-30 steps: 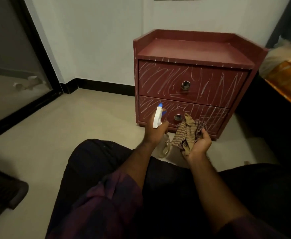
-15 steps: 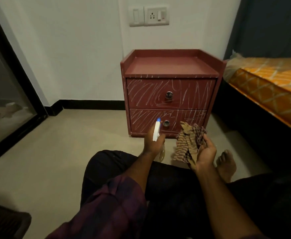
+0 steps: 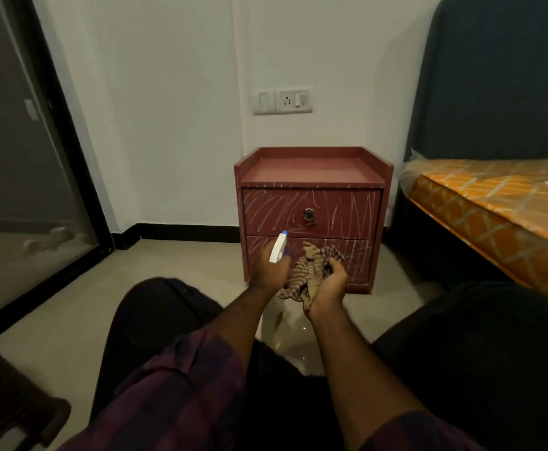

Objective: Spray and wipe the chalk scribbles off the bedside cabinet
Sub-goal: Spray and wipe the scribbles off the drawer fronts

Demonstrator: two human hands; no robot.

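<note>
A dark red bedside cabinet (image 3: 311, 172) stands against the white wall, with white chalk scribbles across both drawer fronts (image 3: 275, 208). My left hand (image 3: 267, 271) grips a spray bottle; its white head with a blue nozzle (image 3: 279, 249) points at the drawers. My right hand (image 3: 327, 283) holds a crumpled striped brown cloth (image 3: 310, 273) right beside it, in front of the lower drawer. The lower drawer's knob is hidden behind the cloth and hands.
A bed with an orange patterned mattress (image 3: 500, 203) and a dark headboard stands to the right. A glass sliding door (image 3: 22, 177) fills the left side. My legs in dark trousers (image 3: 155, 317) lie on the beige floor. A dark chair edge (image 3: 12, 405) sits bottom left.
The camera has tilted up and back, so the cabinet looks smaller and lower and the wall switch shows. Both hands have come closer together, still holding bottle and cloth.
</note>
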